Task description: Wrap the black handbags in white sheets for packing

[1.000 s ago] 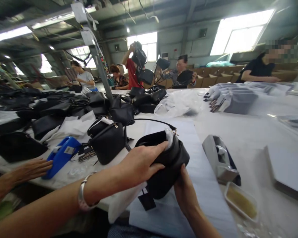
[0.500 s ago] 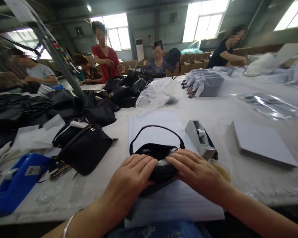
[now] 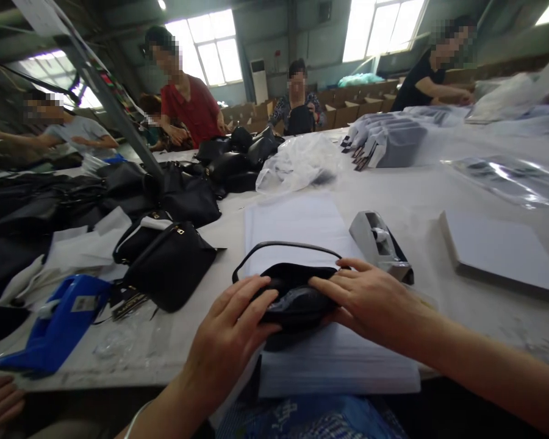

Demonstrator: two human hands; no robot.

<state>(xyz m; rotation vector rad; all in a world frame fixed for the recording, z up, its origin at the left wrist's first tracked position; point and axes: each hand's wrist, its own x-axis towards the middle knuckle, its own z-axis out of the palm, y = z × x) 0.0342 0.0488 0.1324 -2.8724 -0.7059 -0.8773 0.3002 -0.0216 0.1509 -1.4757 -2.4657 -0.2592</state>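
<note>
A black handbag (image 3: 297, 317) with its mouth open stands over a stack of white paper (image 3: 293, 225), its strap arched behind the opening. Something dark and shiny shows inside. My left hand (image 3: 233, 323) grips the bag's left rim, fingertips over the edge and thumb on the outer front. On the right side, my right hand (image 3: 370, 292) holds the rim, with fingers reaching into the opening and the thumb beneath. A grey tape dispenser (image 3: 379, 244) sits just beyond my right hand.
Black bags (image 3: 171, 265) pile up at the left beside a blue tape dispenser (image 3: 59, 323). A white board stack (image 3: 503, 250) lies right, crumpled clear plastic (image 3: 299, 161) behind. Several people work across the table; another person's hand (image 3: 0, 399) shows at the lower left edge.
My fingers have shifted on the rim and the bag's mouth is spread wider. The view has moved slightly. Another person's hand has appeared at the lower left.
</note>
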